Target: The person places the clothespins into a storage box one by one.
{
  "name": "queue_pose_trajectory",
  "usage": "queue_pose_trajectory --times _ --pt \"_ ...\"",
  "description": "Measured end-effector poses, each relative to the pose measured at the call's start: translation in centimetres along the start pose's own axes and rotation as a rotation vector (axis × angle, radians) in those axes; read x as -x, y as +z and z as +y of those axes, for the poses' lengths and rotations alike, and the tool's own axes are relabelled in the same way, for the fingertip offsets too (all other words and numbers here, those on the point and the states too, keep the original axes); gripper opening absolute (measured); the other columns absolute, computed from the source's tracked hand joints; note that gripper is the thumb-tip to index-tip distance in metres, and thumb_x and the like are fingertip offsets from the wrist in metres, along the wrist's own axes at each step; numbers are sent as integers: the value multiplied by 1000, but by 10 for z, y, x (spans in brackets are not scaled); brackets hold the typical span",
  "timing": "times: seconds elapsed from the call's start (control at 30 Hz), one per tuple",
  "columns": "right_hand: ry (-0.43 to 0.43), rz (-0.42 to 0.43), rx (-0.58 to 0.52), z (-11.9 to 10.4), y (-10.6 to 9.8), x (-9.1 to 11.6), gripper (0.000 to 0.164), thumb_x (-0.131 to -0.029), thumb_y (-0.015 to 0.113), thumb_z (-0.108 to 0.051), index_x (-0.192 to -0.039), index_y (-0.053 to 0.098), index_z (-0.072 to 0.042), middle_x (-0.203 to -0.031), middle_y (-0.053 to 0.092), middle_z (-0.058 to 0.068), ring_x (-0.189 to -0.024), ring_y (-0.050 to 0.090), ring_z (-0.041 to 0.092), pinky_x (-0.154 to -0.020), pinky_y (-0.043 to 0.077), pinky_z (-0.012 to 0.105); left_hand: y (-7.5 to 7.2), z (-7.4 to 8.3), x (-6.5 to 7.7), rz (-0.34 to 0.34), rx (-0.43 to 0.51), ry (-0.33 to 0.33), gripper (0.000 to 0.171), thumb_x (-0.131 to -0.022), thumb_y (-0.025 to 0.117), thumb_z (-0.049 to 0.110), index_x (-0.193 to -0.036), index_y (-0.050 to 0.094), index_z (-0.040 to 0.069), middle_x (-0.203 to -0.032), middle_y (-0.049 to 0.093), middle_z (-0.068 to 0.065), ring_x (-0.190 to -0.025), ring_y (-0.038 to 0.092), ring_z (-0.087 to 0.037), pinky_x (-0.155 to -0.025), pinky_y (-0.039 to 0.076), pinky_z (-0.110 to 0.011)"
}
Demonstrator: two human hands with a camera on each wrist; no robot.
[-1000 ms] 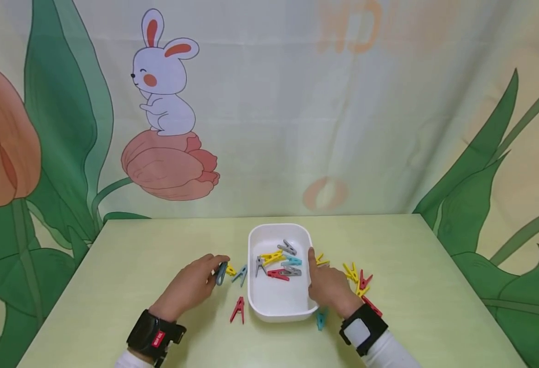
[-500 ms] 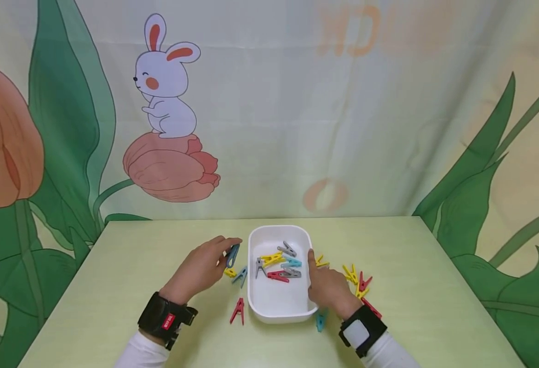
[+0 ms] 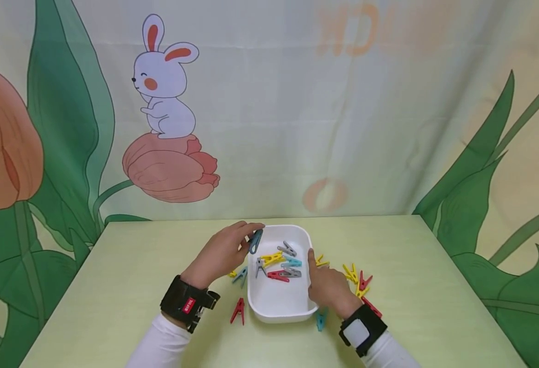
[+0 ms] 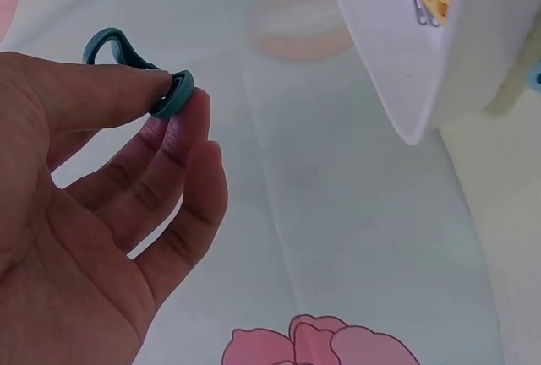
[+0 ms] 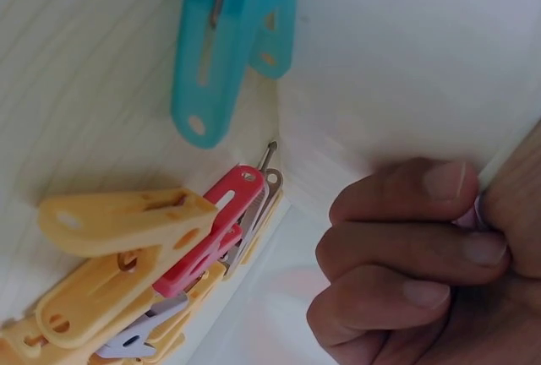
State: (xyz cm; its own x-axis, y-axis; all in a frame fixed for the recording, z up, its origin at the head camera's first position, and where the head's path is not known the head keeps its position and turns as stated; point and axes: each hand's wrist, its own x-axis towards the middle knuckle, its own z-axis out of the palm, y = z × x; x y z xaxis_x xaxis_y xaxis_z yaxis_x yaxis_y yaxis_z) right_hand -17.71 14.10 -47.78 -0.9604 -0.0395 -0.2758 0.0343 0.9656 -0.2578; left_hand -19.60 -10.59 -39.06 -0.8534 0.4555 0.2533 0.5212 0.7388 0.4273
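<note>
My left hand [image 3: 223, 253] pinches a dark blue-green clothespin [image 3: 255, 242] between thumb and fingertips, over the far left rim of a white plastic box [image 3: 278, 301]. In the left wrist view the looped end of that clothespin [image 4: 106, 40] sticks out past the thumb. On the box's right side, my right hand [image 3: 331, 286] holds the rim, index finger stretched along it and the other fingers [image 5: 389, 247] curled by the outer wall. Inside the box lie several clothespins, among them a yellow one [image 3: 274, 258], a red one [image 3: 277, 276] and a grey one [image 3: 288, 249].
Left of the box are a red clothespin [image 3: 238, 311], a blue one [image 3: 240, 276] and a partly hidden yellow one. More yellow and red clothespins [image 3: 363, 281] cluster right of my right hand, with a turquoise clothespin [image 3: 321, 321] near the box's front right corner.
My left hand has carried the dark blue-green clothespin up and to the right, from the table left of the box to over its rim. My right hand stays at the box's right side.
</note>
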Motion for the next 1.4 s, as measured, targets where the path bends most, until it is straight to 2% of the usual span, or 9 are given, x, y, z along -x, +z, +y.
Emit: queue_pose_trajectory --times 0.2,0.37,0.47,0.6,0.8,1.03,1.23,1.4 --pt "8 -17 -7 1 2 -1 90 -89 69 -17 -159 12 -16 -82 55 11 -61 52 24 -54 37 31 4 7 -11 -9 33 -3 43 -90 68 8 -132 61 16 -111 67 -1 -89 62 -15 -81 56 -31" --pt "18 -8 11 4 4 -2 90 -89 69 -19 -159 13 -17 -82 54 12 -61 52 24 -53 37 31 14 10 -23 -58 102 -36 43 -91 68 10 -133 60 17 -106 66 0 -89 59 -15 -76 55 -28" --pt "14 -6 7 4 3 -2 90 -89 69 -19 -159 13 -17 -85 54 12 -62 52 25 -53 38 31 20 9 -30 -88 113 -65 44 -91 68 11 -134 60 17 -103 66 -1 -89 59 -16 -75 55 -29" --pt "7 -8 8 2 1 -2 91 -89 70 -19 -159 13 -17 -87 55 12 -63 53 24 -54 38 31 26 9 -38 -116 85 -83 44 -91 68 12 -134 59 17 -103 66 -3 -90 59 -18 -79 56 -31" --pt "6 -5 9 1 0 0 91 -88 70 -18 -159 13 -16 -83 54 12 -62 52 24 -54 38 31 35 6 -45 -125 42 -64 44 -91 68 12 -134 60 17 -104 67 -4 -90 60 -18 -80 56 -32" --pt "16 -15 14 0 1 -1 91 -89 70 -19 -159 12 -17 -88 55 13 -63 53 24 -54 39 30 44 1 -51 -147 19 -63 44 -91 68 11 -133 60 17 -104 67 -5 -91 60 -18 -81 55 -34" --pt "15 -10 8 0 1 -2 91 -89 70 -19 -159 12 -17 -88 55 13 -63 53 24 -54 39 30 46 2 -54 -174 42 -64 46 -91 68 10 -135 58 16 -106 67 -6 -92 60 -19 -82 55 -34" --pt "3 -5 3 0 0 -1 90 -89 69 -18 -159 13 -16 -86 55 12 -62 53 24 -54 38 31 47 3 -55 -181 25 -80 45 -91 69 11 -134 59 18 -106 67 -5 -92 60 -19 -84 55 -35"
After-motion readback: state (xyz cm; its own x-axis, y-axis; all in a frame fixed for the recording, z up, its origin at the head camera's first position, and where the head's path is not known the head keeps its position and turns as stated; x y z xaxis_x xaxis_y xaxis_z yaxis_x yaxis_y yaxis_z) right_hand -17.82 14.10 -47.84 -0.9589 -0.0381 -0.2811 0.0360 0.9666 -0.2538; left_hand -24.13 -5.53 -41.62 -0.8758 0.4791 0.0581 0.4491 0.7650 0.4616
